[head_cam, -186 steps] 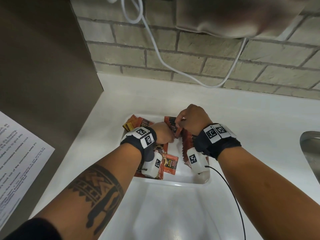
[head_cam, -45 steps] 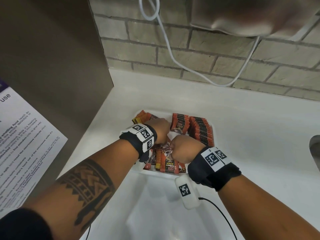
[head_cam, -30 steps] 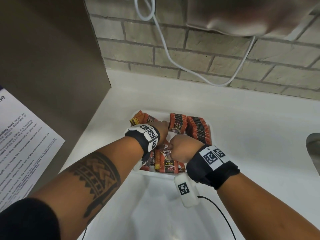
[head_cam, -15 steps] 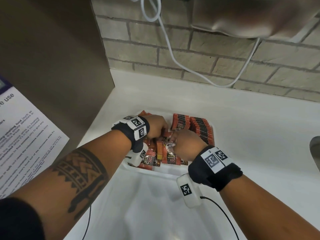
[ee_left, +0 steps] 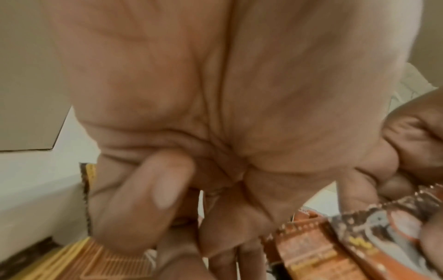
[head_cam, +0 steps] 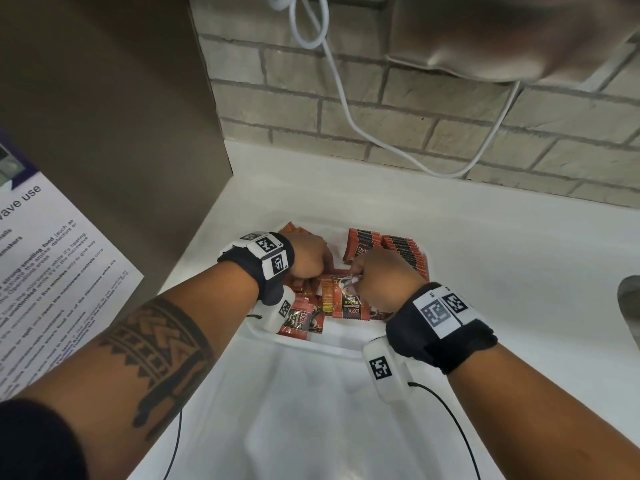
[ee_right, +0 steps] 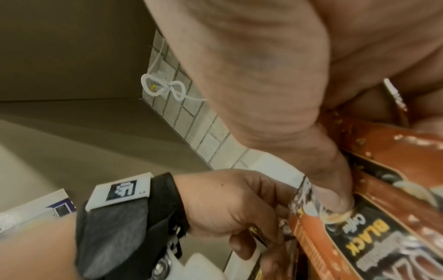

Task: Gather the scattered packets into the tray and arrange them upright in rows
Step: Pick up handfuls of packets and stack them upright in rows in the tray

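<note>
A white tray (head_cam: 332, 342) on the counter holds orange-and-black coffee packets. A row of packets (head_cam: 404, 253) stands upright at its back right, with a shorter stack (head_cam: 362, 244) beside it. Loose packets (head_cam: 302, 318) lie flat at the front. My right hand (head_cam: 358, 276) pinches the top edge of a loose black coffee packet (head_cam: 343, 301); in the right wrist view the thumb (ee_right: 335, 204) presses on its face. My left hand (head_cam: 317, 273) reaches into the tray's left half, fingers curled round some packets (ee_left: 311, 252); what lies beneath it is hidden.
A tall brown cabinet side (head_cam: 104, 126) with a printed notice (head_cam: 52, 271) stands close on the left. Behind the tray is a brick wall (head_cam: 433, 109) with a hanging white cable (head_cam: 341, 98). A metal sink edge (head_cam: 630, 299) shows at far right.
My left hand has shifted back and left inside the tray. My right hand has moved up toward the tray's middle, still pinching the loose packet.
</note>
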A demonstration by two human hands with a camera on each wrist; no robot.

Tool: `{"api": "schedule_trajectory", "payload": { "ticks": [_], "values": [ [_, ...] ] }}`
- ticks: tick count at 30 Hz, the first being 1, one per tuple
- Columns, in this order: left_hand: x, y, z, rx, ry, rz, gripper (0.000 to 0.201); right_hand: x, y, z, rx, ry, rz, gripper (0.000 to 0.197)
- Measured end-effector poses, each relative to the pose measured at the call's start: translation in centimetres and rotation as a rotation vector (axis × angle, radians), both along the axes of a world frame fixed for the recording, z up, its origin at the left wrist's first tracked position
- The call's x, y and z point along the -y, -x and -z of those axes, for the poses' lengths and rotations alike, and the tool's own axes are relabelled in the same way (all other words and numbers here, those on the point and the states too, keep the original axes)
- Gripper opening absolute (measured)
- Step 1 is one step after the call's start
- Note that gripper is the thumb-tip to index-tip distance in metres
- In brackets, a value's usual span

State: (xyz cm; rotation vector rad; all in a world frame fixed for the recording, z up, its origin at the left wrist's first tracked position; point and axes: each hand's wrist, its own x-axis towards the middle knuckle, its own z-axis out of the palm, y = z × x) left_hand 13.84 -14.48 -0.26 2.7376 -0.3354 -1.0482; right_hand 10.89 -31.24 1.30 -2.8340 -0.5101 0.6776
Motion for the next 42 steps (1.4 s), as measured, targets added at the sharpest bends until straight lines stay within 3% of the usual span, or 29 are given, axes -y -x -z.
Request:
{"api": "schedule_trajectory", "payload": {
  "ticks": [5,9,11,13,14,16,21,28,32,37,42],
  "values": [
    [0.2,0.5,-0.6,0.021,0.082,-0.085,0.035,0.6,-0.6,-2.0,-0.025,0.016,0.024,0.024],
    [-0.6,0.2,-1.1,0.027,0.561,-0.503,0.026,1.3,-1.4,-3.9,-0.014,-0.139,0.121,0.024],
    [-0.8,0.4,-1.8,-0.074,0.791,-0.618,0.050,1.3,-1.7,-4.5,0.000,-0.181,0.149,0.028],
    [-0.6,0.6,-2.1,-0.199,0.845,-0.553,0.071,1.3,-2.0,-4.8,0.001,-0.193,0.129,0.027],
    [-0.5,0.9,-2.3,-0.245,0.853,-0.503,0.072,1.2,-2.1,-4.8,-0.002,-0.205,0.110,0.025],
    [-0.3,1.3,-2.1,-0.294,0.899,-0.462,0.057,1.2,-2.2,-4.6,-0.011,-0.295,0.121,0.021],
    [-0.2,1.9,-1.2,-0.291,1.155,-0.615,0.034,0.6,-2.9,-3.4,-0.051,-0.594,0.280,0.028],
    [0.5,2.2,-0.5,-0.173,1.255,-0.685,0.039,-0.9,-2.8,-1.0,-0.230,-1.112,0.586,0.035],
    [0.9,2.3,-0.4,-0.141,1.291,-0.652,0.036,-1.2,-2.9,-0.6,-0.146,-1.065,0.533,0.020],
    [0.2,2.1,-0.2,-0.178,1.282,-0.679,0.052,0.0,-3.6,-1.1,-0.195,-1.198,0.663,0.015],
    [-0.7,1.5,0.2,-0.085,1.280,-0.802,0.041,1.4,-3.9,-1.9,-0.183,-1.103,0.628,0.027]
  ]
}}
